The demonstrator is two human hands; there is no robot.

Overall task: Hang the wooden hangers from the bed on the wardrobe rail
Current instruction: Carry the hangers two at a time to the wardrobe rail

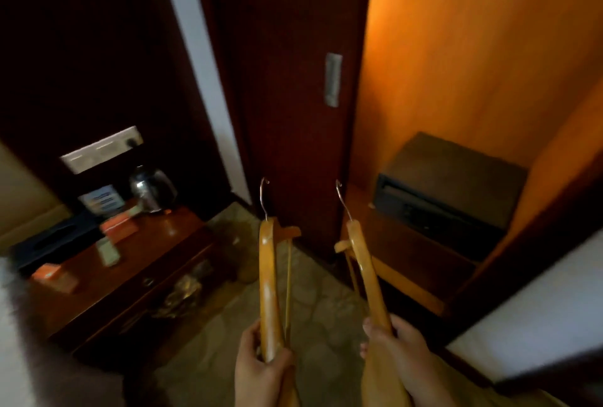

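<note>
1. My left hand [261, 364] is closed round the lower end of a wooden hanger [269, 282], which stands nearly upright with its metal hook [263, 197] at the top, ready, I judge, to catch a rail.
2. My right hand [396, 346] is wrapped the same way round a second hanger [367, 276], tilted slightly left, hook [342, 199] up. One in each hand keeps them from tangling.
3. Both hangers are held low in front of me, well apart from each other, before the dark sliding door [293, 113].
4. The open wardrobe [473, 47] lies to the right, lit warm, with a safe [450, 191] on its shelf. The rail is out of view, presumably higher up.
5. The bed is not clearly visible here.
</note>
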